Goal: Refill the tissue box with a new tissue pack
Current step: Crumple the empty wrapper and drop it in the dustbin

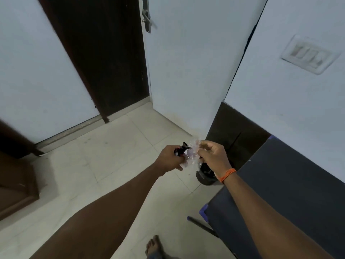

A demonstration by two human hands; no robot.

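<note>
Two bare arms reach forward to mid-frame. The left hand (pixel 169 158) is closed around a small black item (pixel 182 149); the right hand (pixel 214 156), an orange band (pixel 228 175) at its wrist, pinches crumpled clear plastic wrap (pixel 193 153) held between both hands. The wrap has no clear long axis. Below right sit a black bin (pixel 205 174) and a dark table (pixel 280 184).

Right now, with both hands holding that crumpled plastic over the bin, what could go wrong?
1. The clear wrapper is light and pinched between the left hand and right hand; released early, it may drift past the small black bin onto the floor.
2. The dark piece in the left hand's grip could drop in too.
</note>
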